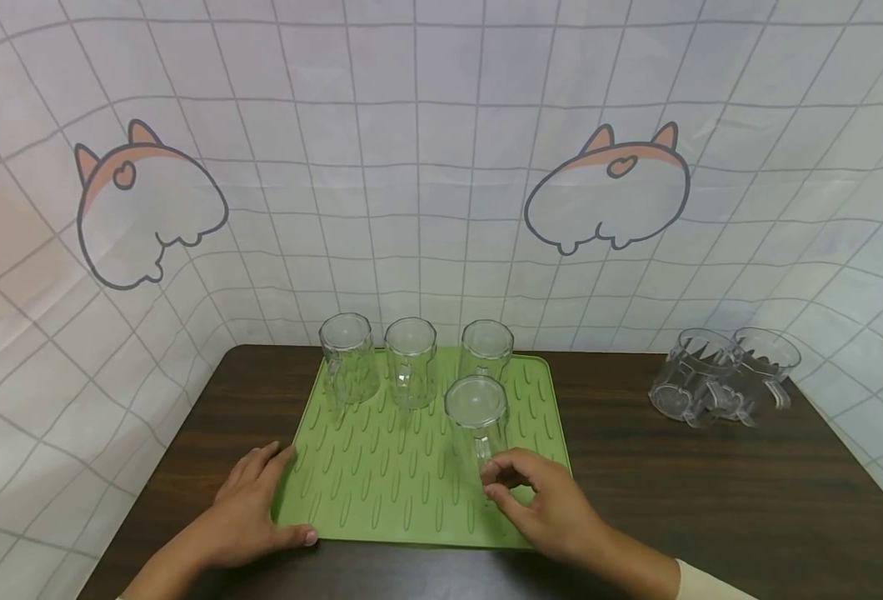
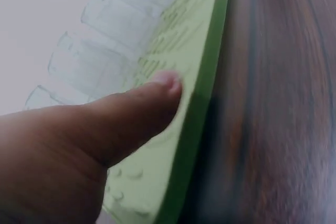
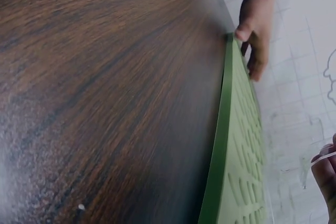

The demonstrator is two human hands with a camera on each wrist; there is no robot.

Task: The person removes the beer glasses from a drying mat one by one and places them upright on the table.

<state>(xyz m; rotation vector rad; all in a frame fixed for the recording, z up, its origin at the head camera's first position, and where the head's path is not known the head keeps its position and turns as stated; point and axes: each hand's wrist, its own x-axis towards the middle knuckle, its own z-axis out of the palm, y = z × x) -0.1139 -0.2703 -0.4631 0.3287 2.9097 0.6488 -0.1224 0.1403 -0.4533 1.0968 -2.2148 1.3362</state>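
Four clear glass mugs stand on a ribbed green mat (image 1: 381, 500). The nearest glass mug (image 1: 476, 402) is toward the mat's right side, its handle facing me. My right hand (image 1: 542, 504) pinches that handle between thumb and curled fingers; the right wrist view shows only the fingertips (image 3: 326, 174) at its edge. Spread at the mat's front left corner, my left hand (image 1: 250, 512) rests its thumb (image 2: 152, 98) on the front edge, with the other fingers along the left edge. Behind are the left mug (image 1: 347, 358), middle mug (image 1: 411, 362) and right mug (image 1: 486, 350).
Two more clear glass mugs, one (image 1: 681, 379) beside the other (image 1: 767, 358), stand close together at the table's back right. Dark wood table (image 1: 636, 483) surrounds the mat. A white gridded cloth (image 1: 449, 183) hangs behind and along both sides.
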